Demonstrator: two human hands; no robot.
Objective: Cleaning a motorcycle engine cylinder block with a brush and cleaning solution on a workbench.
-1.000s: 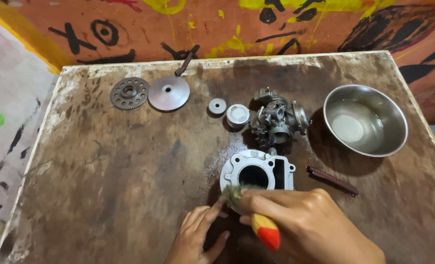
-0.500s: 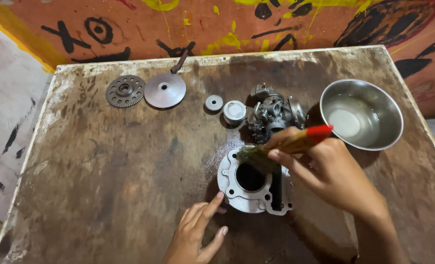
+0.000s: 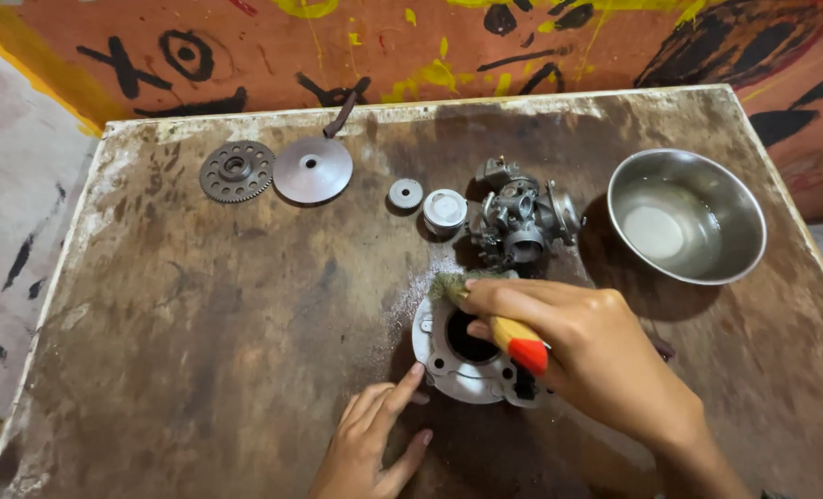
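Note:
A grey metal engine cylinder block (image 3: 448, 365) with a round bore lies on the worn brown table (image 3: 199, 314). My right hand (image 3: 596, 351) is shut on a paintbrush (image 3: 508, 334) with a yellow and red handle. Its bristles touch the block's upper left edge. My left hand (image 3: 370, 448) lies flat on the table, its fingertips against the block's lower left side.
A carburetor (image 3: 522, 217) stands just behind the block. A small piston (image 3: 445, 211), a washer (image 3: 406, 193), a round disc (image 3: 312, 169) and a toothed gear (image 3: 237, 171) lie along the back. A steel bowl (image 3: 687, 214) with liquid sits at the right.
My right hand has swung the brush from the block's right side, handle pointing up right, over to the block's upper left edge. My left hand stays against the block.

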